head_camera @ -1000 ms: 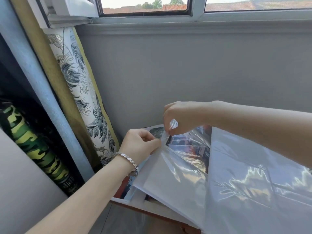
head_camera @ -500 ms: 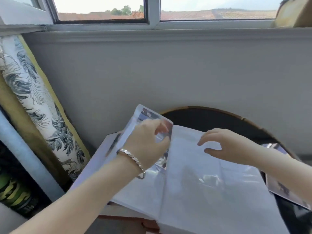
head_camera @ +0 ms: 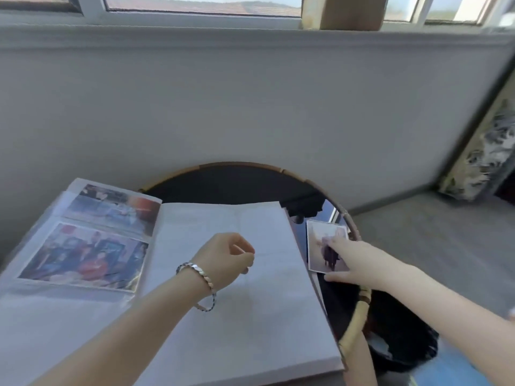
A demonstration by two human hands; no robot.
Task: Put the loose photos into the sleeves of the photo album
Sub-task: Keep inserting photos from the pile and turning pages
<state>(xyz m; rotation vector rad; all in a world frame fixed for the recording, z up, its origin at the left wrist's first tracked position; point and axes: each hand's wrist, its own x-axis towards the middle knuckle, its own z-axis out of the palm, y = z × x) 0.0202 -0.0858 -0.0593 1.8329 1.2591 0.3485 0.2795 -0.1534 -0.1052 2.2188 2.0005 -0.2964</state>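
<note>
Photo album (head_camera: 237, 302) lies open on a round dark table (head_camera: 237, 182) with a pale cane rim, filling the lower left and centre of the frame.

Left page: two printed photos already in clear sleeves, a smaller one (head_camera: 117, 207) at the top and a larger one (head_camera: 86, 256) under it. Right page: plain white, faint sleeve seams only.

Left hand (head_camera: 225, 259) sits over the middle of the right page. Fingers are curled in toward the palm, thumb against the forefinger, nothing seen held. Whether it touches the page, cannot tell. Silver bracelet (head_camera: 199, 270) on that wrist.

Right hand (head_camera: 359, 263) reaches in from the lower right to the loose photo (head_camera: 317, 232). Fingers are stretched flat across its face, thumb laid along its near edge, not closed round it.

The loose photo lies on the dark table top just beside the album's right edge, right of frame centre, close to the table rim. White border, a dark standing figure in the print; detail blurred.

Behind: grey wall (head_camera: 250, 107), window frame (head_camera: 195, 4) along the top edge, a brown box (head_camera: 345, 12) on the sill. Leaf-patterned fabric (head_camera: 485, 151) at the right edge, grey floor (head_camera: 418, 232) below it.
</note>
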